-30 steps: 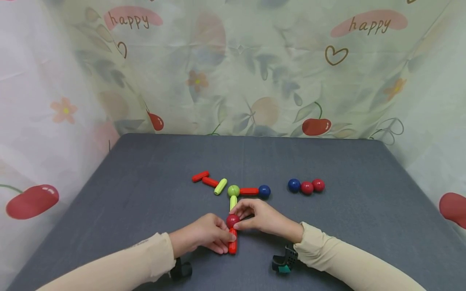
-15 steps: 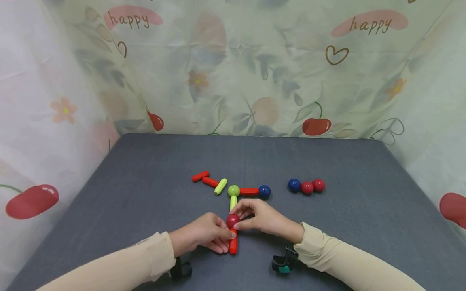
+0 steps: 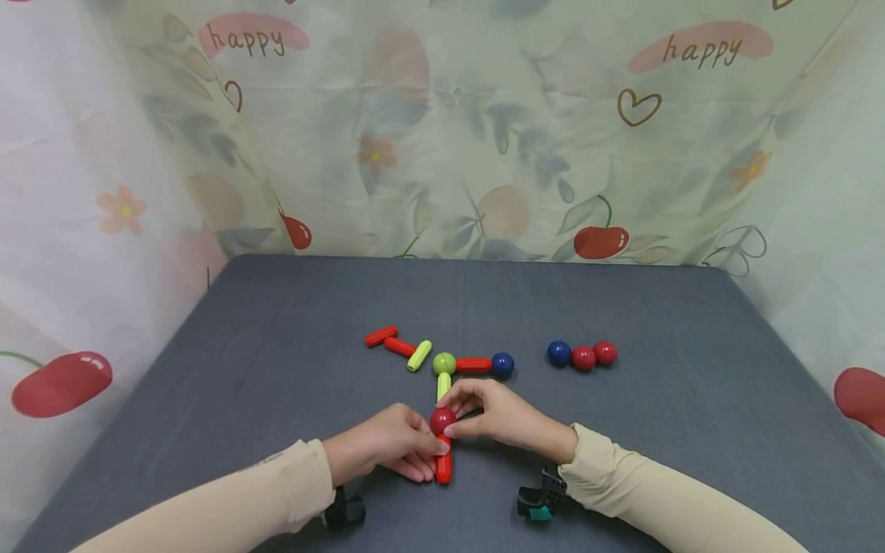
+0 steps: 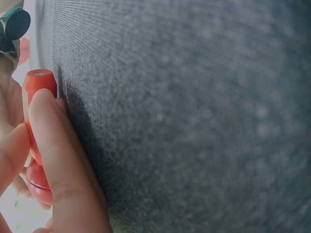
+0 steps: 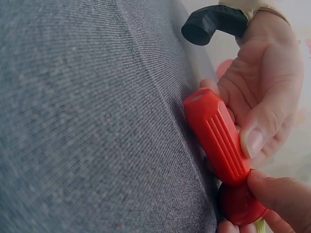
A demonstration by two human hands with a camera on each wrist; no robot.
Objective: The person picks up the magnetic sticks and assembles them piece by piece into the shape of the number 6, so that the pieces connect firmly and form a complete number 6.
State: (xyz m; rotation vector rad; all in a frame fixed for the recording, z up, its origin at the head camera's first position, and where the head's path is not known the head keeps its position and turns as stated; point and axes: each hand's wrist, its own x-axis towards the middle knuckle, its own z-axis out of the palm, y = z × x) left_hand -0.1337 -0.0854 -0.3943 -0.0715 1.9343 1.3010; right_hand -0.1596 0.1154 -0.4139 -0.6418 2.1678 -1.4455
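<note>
Between thumb and fingers, my left hand [image 3: 397, 443] pinches a red rod [image 3: 444, 466] at the near end of a joined chain of rods and balls. My right hand [image 3: 494, 415] grips the red ball [image 3: 442, 420] that meets this rod's far end. In the right wrist view the ridged red rod [image 5: 218, 138] butts against the red ball [image 5: 238, 204]. Beyond the ball runs a yellow-green rod [image 3: 443, 386], up to a green ball [image 3: 445, 363]. From there another red rod [image 3: 473, 365] leads right to a blue ball [image 3: 502, 365].
Left of the green ball lie two loose red rods [image 3: 381, 336] and a yellow-green rod [image 3: 419, 355]. Farther right, a blue ball [image 3: 558, 353] and two red balls [image 3: 584, 358] sit in a row. A dark cloth covers the table [image 3: 276, 346]; a printed curtain [image 3: 456, 153] hangs behind.
</note>
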